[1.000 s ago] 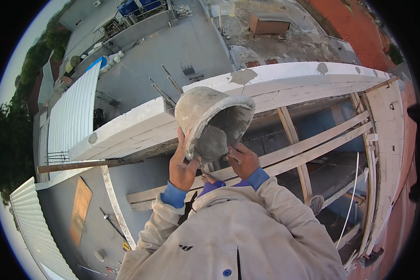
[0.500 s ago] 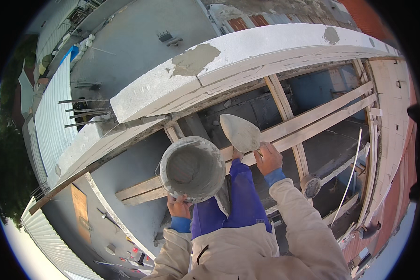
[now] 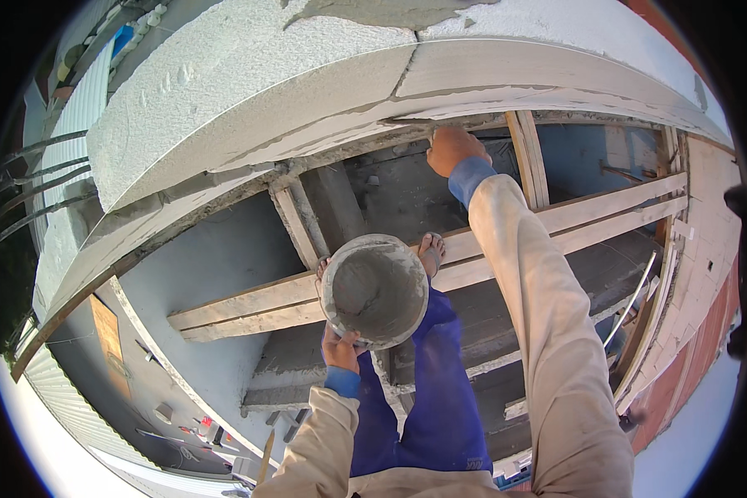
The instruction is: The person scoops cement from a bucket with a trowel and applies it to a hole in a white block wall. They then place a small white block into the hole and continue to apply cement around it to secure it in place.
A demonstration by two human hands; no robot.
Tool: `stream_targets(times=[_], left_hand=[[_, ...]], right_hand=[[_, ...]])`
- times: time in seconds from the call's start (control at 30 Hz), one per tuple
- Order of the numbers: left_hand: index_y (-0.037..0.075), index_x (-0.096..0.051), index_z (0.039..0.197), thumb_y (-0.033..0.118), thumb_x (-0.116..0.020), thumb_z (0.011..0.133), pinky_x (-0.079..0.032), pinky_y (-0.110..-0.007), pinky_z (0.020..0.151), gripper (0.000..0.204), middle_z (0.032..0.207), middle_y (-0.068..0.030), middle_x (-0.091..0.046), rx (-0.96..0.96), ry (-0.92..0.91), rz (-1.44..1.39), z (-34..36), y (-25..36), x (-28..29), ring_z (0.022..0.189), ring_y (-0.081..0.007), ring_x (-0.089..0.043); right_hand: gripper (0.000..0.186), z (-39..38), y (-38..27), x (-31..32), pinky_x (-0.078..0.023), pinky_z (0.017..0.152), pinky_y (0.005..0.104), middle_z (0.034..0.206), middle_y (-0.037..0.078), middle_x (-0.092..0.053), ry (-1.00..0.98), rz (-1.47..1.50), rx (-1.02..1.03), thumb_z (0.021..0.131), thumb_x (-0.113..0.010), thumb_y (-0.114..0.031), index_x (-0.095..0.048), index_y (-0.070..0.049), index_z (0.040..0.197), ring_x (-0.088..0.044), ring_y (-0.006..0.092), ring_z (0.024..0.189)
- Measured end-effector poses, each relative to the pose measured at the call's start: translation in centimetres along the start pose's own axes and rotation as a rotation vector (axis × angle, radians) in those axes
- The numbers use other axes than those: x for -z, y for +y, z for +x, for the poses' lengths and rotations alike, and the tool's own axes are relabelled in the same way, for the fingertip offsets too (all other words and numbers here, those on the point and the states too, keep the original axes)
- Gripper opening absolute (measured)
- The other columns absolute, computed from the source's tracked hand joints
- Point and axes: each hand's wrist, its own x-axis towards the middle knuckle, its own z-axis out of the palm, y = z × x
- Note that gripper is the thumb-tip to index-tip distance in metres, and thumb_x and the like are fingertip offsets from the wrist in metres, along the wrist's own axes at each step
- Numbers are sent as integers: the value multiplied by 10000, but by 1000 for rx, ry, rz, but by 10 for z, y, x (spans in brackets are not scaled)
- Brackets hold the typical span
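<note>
My left hand (image 3: 341, 349) is closed on the near rim of a mortar-crusted bucket (image 3: 415, 286), which hangs tilted over my legs. Grey mortar coats its inside. My right arm reaches far forward, and my right hand (image 3: 456, 151) is wrapped round a trowel (image 3: 407, 122). Only a thin edge of the blade shows, at the lower part of a white block wall (image 3: 473, 70), and the handle is hidden in my fist. A vertical joint splits the blocks, and grey mortar (image 3: 373, 10) is smeared over the wall's top.
My bare feet (image 3: 431, 251) stand on two long wooden planks (image 3: 241, 311) laid over an open drop. Timber crosspieces (image 3: 528, 158) run from the planks to the wall. Steel bars (image 3: 46, 178) stick out at the left end. A lower floor (image 3: 212, 249) shows beneath.
My right hand has carried the trowel forward from above the planks to the wall's lower edge. The bucket has shifted right, and my view has moved closer to the wall.
</note>
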Motion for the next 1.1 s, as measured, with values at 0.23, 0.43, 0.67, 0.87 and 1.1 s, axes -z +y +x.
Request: stream_targets(times=[0.23, 0.43, 0.67, 0.87, 1.1], left_hand=[[191, -526, 1394, 56, -625, 801, -553, -571, 896, 616, 1341, -34, -535, 133, 93, -19, 125, 23, -68, 1139, -268, -561], [218, -477, 1447, -11, -600, 812, -490, -647, 984, 686, 1370, -56, -537, 11, -148, -345, 156, 42, -90, 1218, -336, -542], [151, -491, 1421, -26, -572, 813, -605, -555, 861, 639, 1247, -66, -594, 50, -25, -121, 143, 46, -41, 1102, -317, -636], [72, -522, 1366, -14, -573, 785, -590, -284, 680, 590, 1082, -38, -626, -54, -145, -3, 120, 62, -34, 884, -143, -627], [2, -604, 1293, -12, -589, 813, -490, -220, 642, 480, 992, -18, -671, -269, -400, 195, 90, 93, -67, 786, -81, -600]], right_hand=[[326, -21, 6, 15, -550, 984, 459, 1214, 174, -708, 39, 23, -26, 910, -659, -252, -725, -114, 1197, -669, 368, 1156], [310, -68, 10, -38, -559, 964, 459, 1205, 158, -715, 23, 128, -117, 914, -647, -249, -733, -79, 1159, -676, 371, 1140], [269, -36, -15, -24, -563, 951, 452, 1144, 166, -731, 56, 167, -114, 916, -661, -254, -745, -85, 1107, -687, 371, 1110], [268, -136, 40, -35, -537, 820, 515, 927, 228, -704, 220, 431, 243, 929, -678, -258, -700, -4, 1008, -676, 439, 907], [269, -155, 29, -95, -560, 856, 492, 1095, 251, -694, -81, 223, 102, 919, -635, -217, -697, -2, 1069, -687, 428, 984]])
